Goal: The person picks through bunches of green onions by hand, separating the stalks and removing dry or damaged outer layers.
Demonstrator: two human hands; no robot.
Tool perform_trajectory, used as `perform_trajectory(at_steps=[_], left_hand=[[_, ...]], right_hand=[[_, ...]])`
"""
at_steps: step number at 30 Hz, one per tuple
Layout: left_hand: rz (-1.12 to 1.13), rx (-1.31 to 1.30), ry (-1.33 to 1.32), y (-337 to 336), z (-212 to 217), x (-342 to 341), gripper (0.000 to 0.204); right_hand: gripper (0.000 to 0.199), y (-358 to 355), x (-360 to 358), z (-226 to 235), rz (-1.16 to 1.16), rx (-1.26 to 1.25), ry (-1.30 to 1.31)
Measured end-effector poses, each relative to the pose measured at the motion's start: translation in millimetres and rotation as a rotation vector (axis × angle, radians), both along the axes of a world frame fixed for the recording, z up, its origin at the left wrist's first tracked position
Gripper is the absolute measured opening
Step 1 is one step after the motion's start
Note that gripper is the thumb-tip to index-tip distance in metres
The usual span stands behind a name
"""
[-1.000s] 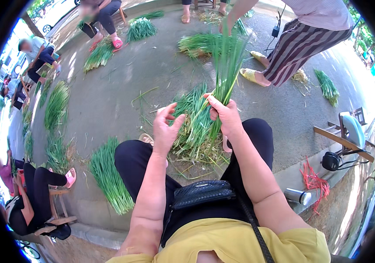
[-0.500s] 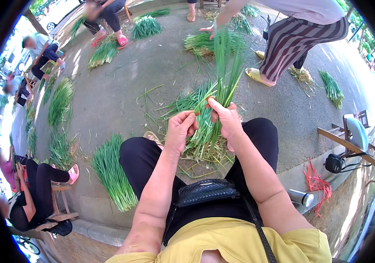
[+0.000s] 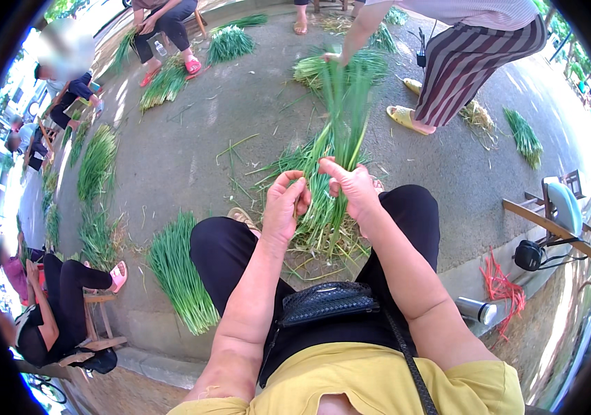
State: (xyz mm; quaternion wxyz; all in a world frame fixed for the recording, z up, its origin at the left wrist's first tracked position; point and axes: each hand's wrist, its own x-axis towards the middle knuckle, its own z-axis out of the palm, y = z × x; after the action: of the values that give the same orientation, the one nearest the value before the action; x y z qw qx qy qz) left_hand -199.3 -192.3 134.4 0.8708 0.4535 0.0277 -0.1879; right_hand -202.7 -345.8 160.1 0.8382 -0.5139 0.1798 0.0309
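Note:
My right hand [image 3: 355, 192] is closed around the lower part of a bunch of long green chives [image 3: 345, 128], its index finger partly stretched out. The leaf tops point away from me and are blurred. Just left of it is my left hand [image 3: 284, 211], thumb and fingers pinched together. Whatever may be between those fingertips is too small to make out. Below both hands, between my feet, lies a loose pile of chives [image 3: 313, 225] with yellowish stalks and scraps. A neat bundle of chives [image 3: 179, 273] rests on the ground beside my left knee.
Ahead, a bending person's hand [image 3: 335, 58] touches another chive heap [image 3: 306, 71]. More heaps [image 3: 97, 162] and seated people are to the left. On my right are a wooden chair [image 3: 548, 225], a black camera-like case [image 3: 529, 256], red ties [image 3: 506, 294] and a metal flask [image 3: 476, 310].
My left hand has drawn slightly down and away from the strand it pinched beside my right hand. The held bunch has swung a little left. The bending person's arm has shifted.

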Motion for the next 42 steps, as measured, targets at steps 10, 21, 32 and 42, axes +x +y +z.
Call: perform_trajectory(at_steps=[10,21,32,42], left_hand=[[0.091,0.171,-0.069,-5,-17,-3,0.01],[0.103,-0.008,0.166,-9,-18,-8,0.009],[0.061,0.02,0.221,-14,-36,-13,0.006],[0.333,0.258,0.277,-38,-79,-15,0.015]], right_hand=[[0.017,9,-4,-7,0.083,-0.305,-0.18],[0.018,12,0,-32,0.027,-0.388,-0.286],[0.024,-8,6,-24,-0.1,-0.422,-0.027],[0.016,-85,13,-10,-0.495,0.054,-0.128]])
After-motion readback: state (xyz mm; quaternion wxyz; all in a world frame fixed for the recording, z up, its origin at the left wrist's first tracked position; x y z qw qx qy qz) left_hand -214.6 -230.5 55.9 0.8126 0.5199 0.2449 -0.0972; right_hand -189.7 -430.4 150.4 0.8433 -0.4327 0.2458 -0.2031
